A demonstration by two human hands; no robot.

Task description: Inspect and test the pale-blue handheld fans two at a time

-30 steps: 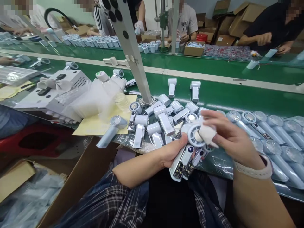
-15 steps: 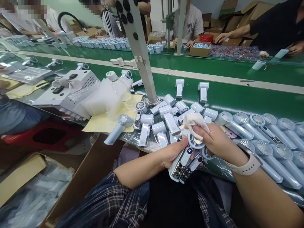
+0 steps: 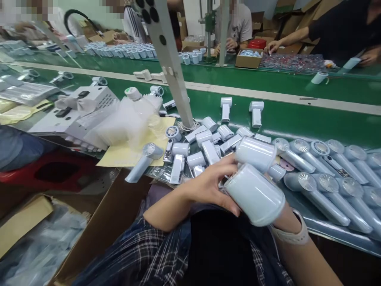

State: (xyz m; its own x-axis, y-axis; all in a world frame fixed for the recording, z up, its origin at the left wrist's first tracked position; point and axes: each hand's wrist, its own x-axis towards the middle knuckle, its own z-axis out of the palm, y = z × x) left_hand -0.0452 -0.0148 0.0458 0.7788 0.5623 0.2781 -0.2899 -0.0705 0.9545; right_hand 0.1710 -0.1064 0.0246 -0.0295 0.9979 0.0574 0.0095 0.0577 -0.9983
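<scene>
Two light-blue handheld fans are held up in front of me, their round heads turned toward my view: a nearer handheld fan (image 3: 256,194) and a second fan (image 3: 256,153) just behind it. My left hand (image 3: 212,182) is closed around their handle side, thumb below and fingers above. Behind the nearer head is my right hand (image 3: 287,218); only its back near the wrist shows, and its fingers are hidden. No cloth is visible now. Just beyond lies a loose pile of fans (image 3: 210,149), some with open handles showing circuit boards.
Rows of bagged fans (image 3: 330,198) lie at the right. A single bagged fan (image 3: 141,161) rests by yellow paper (image 3: 114,157). A metal post (image 3: 174,67) rises at the bench, near a plastic bottle (image 3: 133,94). A cardboard box (image 3: 98,222) stands lower left. Co-workers sit across the green belt (image 3: 282,115).
The fans have been turned over, so their smooth rounded heads show instead of the grilles and circuit boards. My right hand has gone behind them, and the white cloth has dropped out of sight.
</scene>
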